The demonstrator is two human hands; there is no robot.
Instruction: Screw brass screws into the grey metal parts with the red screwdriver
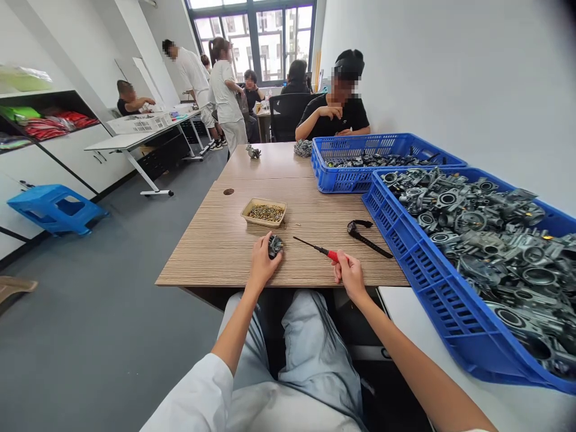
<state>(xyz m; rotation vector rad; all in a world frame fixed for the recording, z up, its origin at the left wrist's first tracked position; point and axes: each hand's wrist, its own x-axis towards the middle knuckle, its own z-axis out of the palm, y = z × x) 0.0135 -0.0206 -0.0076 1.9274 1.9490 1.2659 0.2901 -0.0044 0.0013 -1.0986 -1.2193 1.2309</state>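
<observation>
Near the front edge of the wood-grain table (216,240), my left hand (264,259) is closed around a small grey metal part (275,244). To its right, my right hand (348,273) grips the red handle of a screwdriver (332,255), whose dark shaft points left toward the metal part without touching it. A beige tray (245,215) full of small brass-coloured screws (266,213) sits just beyond my left hand. One or two loose screws lie by the tray's right side.
A black watch (369,238) lies beside a blue crate (418,294) heaped with metal parts. Behind it stands a second blue crate (337,180). More metal parts (253,152) rest at the far end, where a person in black (330,117) sits.
</observation>
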